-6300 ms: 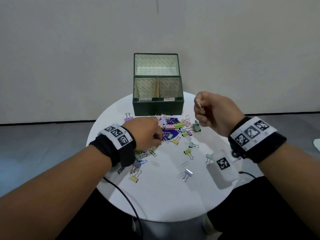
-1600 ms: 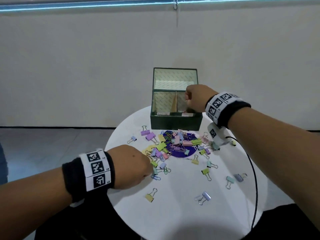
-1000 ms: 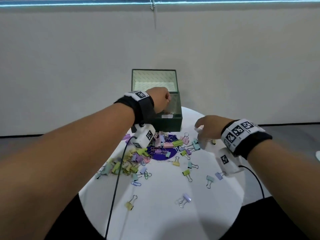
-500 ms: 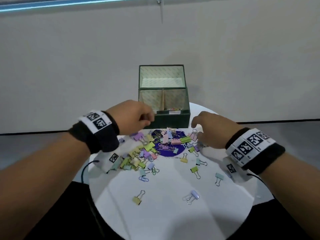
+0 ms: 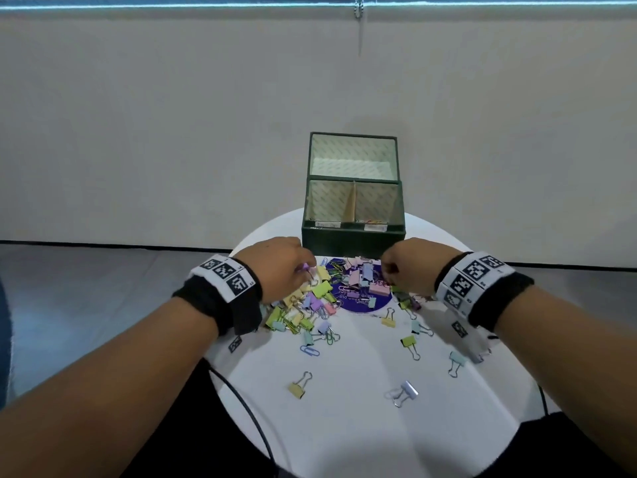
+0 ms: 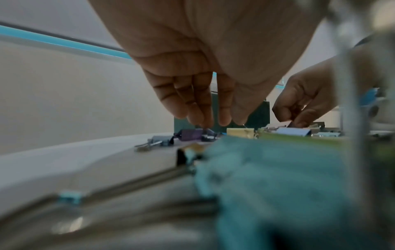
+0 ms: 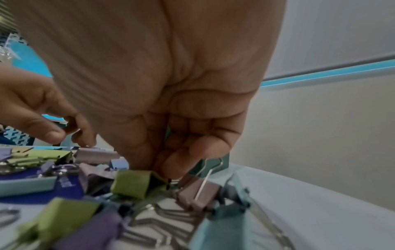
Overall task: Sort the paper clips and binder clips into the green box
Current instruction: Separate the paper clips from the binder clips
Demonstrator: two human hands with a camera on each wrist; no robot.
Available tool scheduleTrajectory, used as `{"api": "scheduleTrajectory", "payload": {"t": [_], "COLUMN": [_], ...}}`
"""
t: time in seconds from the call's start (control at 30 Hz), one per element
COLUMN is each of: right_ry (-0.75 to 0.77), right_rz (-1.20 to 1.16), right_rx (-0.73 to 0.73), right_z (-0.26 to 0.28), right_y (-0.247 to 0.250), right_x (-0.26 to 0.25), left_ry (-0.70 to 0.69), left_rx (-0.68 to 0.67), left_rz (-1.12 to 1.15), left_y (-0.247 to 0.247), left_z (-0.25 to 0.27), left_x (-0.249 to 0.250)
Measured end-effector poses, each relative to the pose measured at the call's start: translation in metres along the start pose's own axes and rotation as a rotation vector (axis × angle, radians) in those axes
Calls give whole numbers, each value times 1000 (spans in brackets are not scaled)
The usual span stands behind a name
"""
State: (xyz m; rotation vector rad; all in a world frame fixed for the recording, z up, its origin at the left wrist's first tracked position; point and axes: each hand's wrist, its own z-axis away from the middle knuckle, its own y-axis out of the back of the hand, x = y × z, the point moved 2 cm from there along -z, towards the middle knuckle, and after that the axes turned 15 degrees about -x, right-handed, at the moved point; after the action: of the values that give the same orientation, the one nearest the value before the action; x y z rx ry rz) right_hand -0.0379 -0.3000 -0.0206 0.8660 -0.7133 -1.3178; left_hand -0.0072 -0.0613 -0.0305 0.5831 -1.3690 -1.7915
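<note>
Hands [image 5: 281, 267] over clips; green box [image 5: 353, 236] right compartment holds clips.

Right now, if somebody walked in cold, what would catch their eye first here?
Probably the bright heap of pastel binder clips on the round white table, with the left hand and right hand both reaching into it. Behind the heap stands the open green box, split into two compartments.

Even, soft indoor light; head view sharp with bowed edges; both wrist views blurred in the foreground.
</note>
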Motion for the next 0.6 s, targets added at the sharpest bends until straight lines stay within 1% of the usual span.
{"api": "scheduleTrajectory", "payload": {"t": [0.13, 0.2, 0.3, 0.37, 0.47, 0.6], "right_ry": [-27, 6, 130, 166, 123, 85], "right_rz": [-2, -2, -45, -18, 100, 209], "right_rx": [-37, 23, 131, 108, 37, -2], "right_z": [1, 3, -1, -9, -22, -30], "right_y": [-4, 1, 9, 11, 14, 26], "right_x": [-3, -9, -26, -40, -57, -70], "left_ry": [-33, -34, -40, -29, 22, 66], "left_rx": [-61, -92, -59, -28, 4, 43], "left_rz": [12, 9, 37, 32, 31, 32], "left_y": [-4, -4, -2, -1, 0, -2], "left_z": [-5, -8, -9, -9, -9, -11], "left_x": [5, 9, 15, 14, 10, 6]}}
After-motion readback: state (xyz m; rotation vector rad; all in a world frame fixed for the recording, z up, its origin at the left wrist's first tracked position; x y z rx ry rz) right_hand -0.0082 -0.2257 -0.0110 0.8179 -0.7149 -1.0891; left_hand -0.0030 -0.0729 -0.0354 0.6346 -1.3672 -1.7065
